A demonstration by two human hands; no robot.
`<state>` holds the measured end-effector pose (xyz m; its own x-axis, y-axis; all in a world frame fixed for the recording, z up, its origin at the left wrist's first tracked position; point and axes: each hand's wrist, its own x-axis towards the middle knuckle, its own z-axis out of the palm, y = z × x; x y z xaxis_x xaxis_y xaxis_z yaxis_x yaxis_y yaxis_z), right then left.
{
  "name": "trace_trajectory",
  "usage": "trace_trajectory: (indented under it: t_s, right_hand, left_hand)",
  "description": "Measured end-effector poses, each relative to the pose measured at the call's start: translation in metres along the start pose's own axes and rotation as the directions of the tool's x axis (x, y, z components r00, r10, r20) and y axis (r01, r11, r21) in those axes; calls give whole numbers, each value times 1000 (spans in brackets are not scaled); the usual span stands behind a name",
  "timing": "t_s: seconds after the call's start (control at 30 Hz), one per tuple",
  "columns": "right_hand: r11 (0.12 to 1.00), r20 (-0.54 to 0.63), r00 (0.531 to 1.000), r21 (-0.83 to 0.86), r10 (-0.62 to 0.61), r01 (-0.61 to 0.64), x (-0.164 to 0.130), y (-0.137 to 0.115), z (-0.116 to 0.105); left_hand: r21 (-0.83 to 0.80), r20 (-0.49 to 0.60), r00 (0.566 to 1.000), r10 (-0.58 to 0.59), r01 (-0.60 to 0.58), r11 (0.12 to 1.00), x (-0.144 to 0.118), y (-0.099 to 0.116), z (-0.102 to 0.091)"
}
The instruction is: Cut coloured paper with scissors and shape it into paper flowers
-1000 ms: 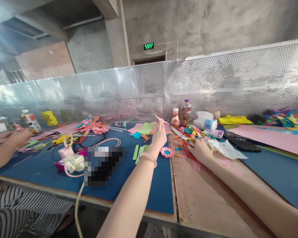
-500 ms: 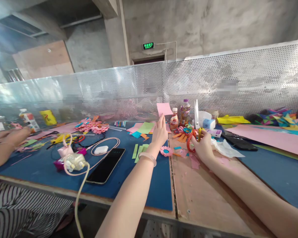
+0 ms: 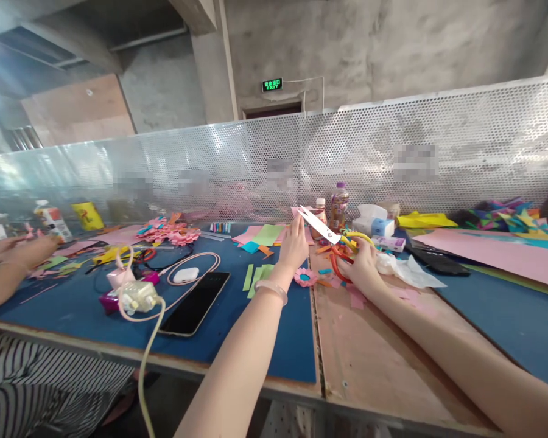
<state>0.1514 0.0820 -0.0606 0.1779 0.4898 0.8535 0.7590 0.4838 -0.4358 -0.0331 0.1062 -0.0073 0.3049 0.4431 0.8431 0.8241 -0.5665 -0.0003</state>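
Above the middle of the table, my left hand [image 3: 295, 242] is closed on a piece of pink paper [image 3: 295, 210]; most of the paper is hidden behind the fingers and the blade. My right hand [image 3: 364, 265] grips scissors [image 3: 318, 225] with yellow and orange-red handles. Their pale blades point up and left, with the tips right beside my left fingertips. The handles are spread. Whether the blades touch the paper I cannot tell. On the table below lies a pink paper flower with a blue centre [image 3: 305, 277], near green paper strips [image 3: 258, 280].
A black phone [image 3: 195, 304] and a coiled charging cable [image 3: 215, 261] lie left of my arm. Bottles [image 3: 340, 204] and a tissue pack [image 3: 375, 220] stand behind the scissors. At the far left, a co-worker's hands [image 3: 36, 246] are over paper scraps. Pink sheets [image 3: 497, 255] lie at right.
The scissors have swung from pointing up to pointing left, and my right hand has moved slightly left. The pink paper has turned, so less of it shows. My left hand barely moved.
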Motion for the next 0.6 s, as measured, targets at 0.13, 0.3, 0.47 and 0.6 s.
trace_trajectory:
  t_s: [0.13,0.3,0.47,0.6]
  right_hand:
    - [1000,-34,999,-2,-1,1,1,0,1]
    - [992,-16,992,15,122,-122,6,1,-8]
    - [975,-27,976,64,215,-213,18,8,-18]
    - [956,32,964,126,264,-266,26,-8,-37]
  left_hand:
    - [18,-15,1000,-25,26,999,2,1,-3]
    - [43,-61,998,36,-33,999,5,6,-11]
    - [19,-71,995,71,-70,997,5,10,-13]
    - [15,-76,993,92,-91,996,5,8,-12]
